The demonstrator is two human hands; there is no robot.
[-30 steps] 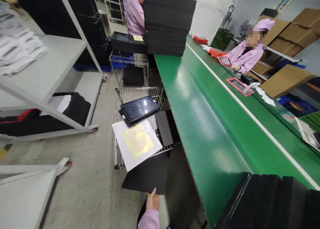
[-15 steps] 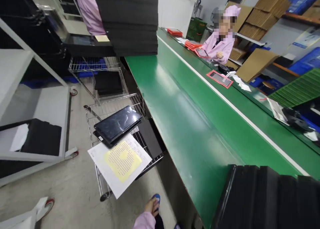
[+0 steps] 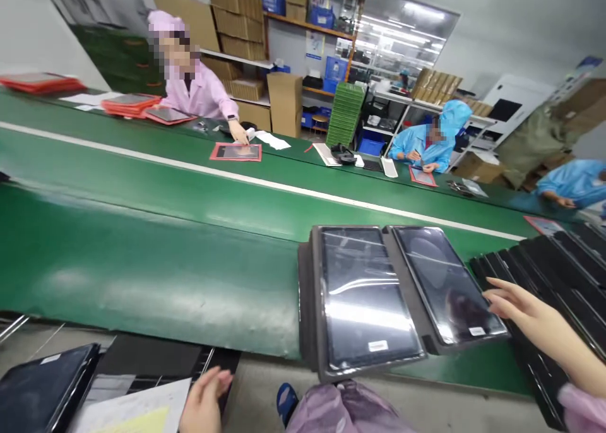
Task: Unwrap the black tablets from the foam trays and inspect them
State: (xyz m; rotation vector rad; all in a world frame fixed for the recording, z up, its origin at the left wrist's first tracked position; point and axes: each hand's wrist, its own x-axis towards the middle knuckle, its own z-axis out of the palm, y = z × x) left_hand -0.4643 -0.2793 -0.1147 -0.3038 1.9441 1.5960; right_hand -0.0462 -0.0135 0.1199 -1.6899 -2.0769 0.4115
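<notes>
right hand open, reaching over right tablet on the green belt | left hand empty, low by the paper | tip: grab edges, keep off the glass

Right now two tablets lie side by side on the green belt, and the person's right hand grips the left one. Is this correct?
Not quite. In the head view the right hand is open and reaches toward the right tablet, not gripping the left tablet. Both do lie on the green belt.

head camera looks down across the near green conveyor.
</notes>
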